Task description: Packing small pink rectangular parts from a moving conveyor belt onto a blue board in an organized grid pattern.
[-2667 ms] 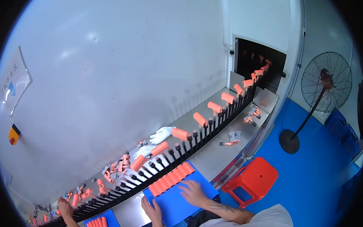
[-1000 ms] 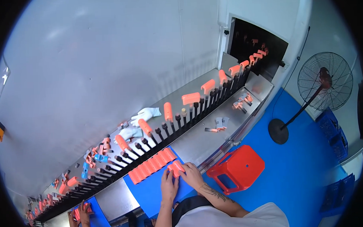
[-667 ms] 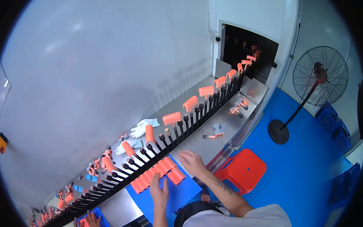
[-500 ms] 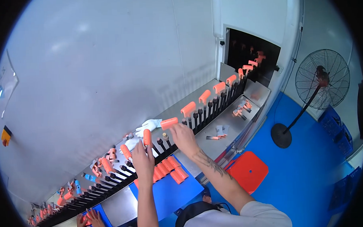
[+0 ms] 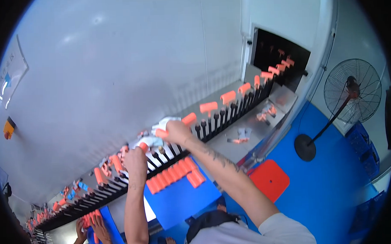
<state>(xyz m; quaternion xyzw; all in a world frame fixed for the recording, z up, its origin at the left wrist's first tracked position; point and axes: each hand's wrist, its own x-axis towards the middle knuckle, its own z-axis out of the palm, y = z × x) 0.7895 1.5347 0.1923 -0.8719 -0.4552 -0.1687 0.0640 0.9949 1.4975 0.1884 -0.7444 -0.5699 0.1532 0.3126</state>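
My left hand (image 5: 135, 159) is closed over the row of black posts, with an orange curved shell (image 5: 143, 146) showing at its fingertips. To its right, my right hand (image 5: 177, 132) is closed around another orange half-tube shell (image 5: 162, 133), whose end sticks out on the left. Just beyond my right hand, one more orange shell (image 5: 189, 118) sits over the posts. A white glove (image 5: 166, 121) lies behind my hands, partly hidden. Several orange shells (image 5: 171, 174) lie side by side on a blue sheet (image 5: 181, 208) below the row.
Black posts (image 5: 209, 123) run diagonally toward a dark opening (image 5: 262, 51) in the wall, many topped with orange shells. Another person's hands (image 5: 96, 228) handle orange pieces at lower left. A red stool (image 5: 270, 179) and a standing fan (image 5: 353, 90) are at right.
Both hands have moved left along the row, each with an orange shell. The shells on the posts have shifted a little, and the whole view has turned slightly.
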